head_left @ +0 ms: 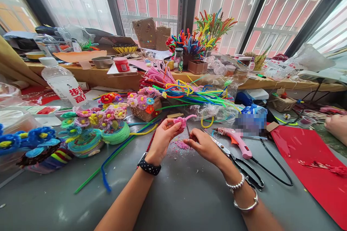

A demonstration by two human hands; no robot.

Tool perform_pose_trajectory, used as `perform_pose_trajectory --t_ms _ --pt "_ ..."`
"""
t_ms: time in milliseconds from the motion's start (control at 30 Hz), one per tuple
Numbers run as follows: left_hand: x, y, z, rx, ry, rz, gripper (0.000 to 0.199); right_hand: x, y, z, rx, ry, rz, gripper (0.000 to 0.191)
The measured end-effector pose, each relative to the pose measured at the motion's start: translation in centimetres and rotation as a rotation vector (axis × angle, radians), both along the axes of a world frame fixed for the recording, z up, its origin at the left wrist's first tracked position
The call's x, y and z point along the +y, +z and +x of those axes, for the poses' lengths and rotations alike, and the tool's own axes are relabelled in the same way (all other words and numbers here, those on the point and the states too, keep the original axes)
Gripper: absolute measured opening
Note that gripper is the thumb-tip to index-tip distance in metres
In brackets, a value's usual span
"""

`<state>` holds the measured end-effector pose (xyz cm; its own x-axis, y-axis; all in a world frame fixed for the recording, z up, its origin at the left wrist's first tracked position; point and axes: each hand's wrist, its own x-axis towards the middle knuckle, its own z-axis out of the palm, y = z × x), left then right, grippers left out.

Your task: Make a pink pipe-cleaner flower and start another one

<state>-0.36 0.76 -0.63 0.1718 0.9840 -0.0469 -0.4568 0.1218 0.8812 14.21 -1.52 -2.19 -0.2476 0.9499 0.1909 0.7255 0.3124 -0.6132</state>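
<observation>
- Gray table point(189, 205): it carries everything at hand, and the bare stretch lies nearest the person, between the forearms.
- Red sheet point(306, 151): flat on the right side, with another person's hand point(337, 128) near its far end.
- Bundle of pipe cleaners point(195, 94): many colors, heaped beyond the hands.
- Flower pots point(116, 133): fuzzy flowers in coiled pots, standing left of the hands.
- Big scissors point(245, 173): lying loose to the right, black handles toward the person.
- Glue gun point(237, 140): on its side just beyond the big scissors, nozzle pointing left.
- Left hand point(164, 135): thumb and fingers pinch the pink fuzzy piece.
- Right hand point(203, 144): fingers curled around the small scissors; how far the blades are spread is too fine to tell.
- Pink fuzzy piece point(181, 122): held above the table between the hands, its clump at the left fingertips. Its long axis runs roughly sideways, the loose strand pointing right and slightly up.
- Small scissors point(187, 126): tips up, against or just beside the pink piece, crossing its line. Trimming seems to be the step in hand; the next cut would call for a steady left pinch and blades clear of those fingertips.
- Pink clippings point(182, 145): a little scattered pile below the hands.
</observation>
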Motion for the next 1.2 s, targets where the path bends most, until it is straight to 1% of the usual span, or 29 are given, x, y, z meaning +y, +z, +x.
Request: perform_pose_trajectory --t_ms 167,300,367,467,600,933,1200 --pt "0.0 -0.1 0.0 -0.018 0.023 -0.021 0.018 0.1 -0.6 -0.8 0.042 -0.015 0.044 0.035" --pt "0.3 -0.1 -0.1 -0.022 0.043 -0.009 0.018 0.4 -0.9 -0.5 0.029 -0.027 0.089 0.035" --pt "0.4 -0.1 -0.3 -0.025 0.056 -0.011 0.019 0.5 -0.7 0.0 0.019 -0.017 0.08 0.035" --pt "0.6 -0.1 -0.5 -0.041 0.07 -0.008 0.019 0.4 -0.2 0.7 -0.013 0.006 0.012 0.036" --pt "0.6 -0.2 -0.5 -0.039 0.049 -0.004 0.02 0.0 0.3 1.0 -0.073 0.018 -0.061 0.039" --pt "0.5 -0.2 -0.4 0.02 0.005 -0.004 0.019 -0.2 0.4 0.4 -0.099 0.025 -0.021 0.038" --pt "0.4 0.3 -0.3 0.004 0.038 -0.036 0.02 0.0 0.3 0.5 -0.076 0.035 0.008 0.034"
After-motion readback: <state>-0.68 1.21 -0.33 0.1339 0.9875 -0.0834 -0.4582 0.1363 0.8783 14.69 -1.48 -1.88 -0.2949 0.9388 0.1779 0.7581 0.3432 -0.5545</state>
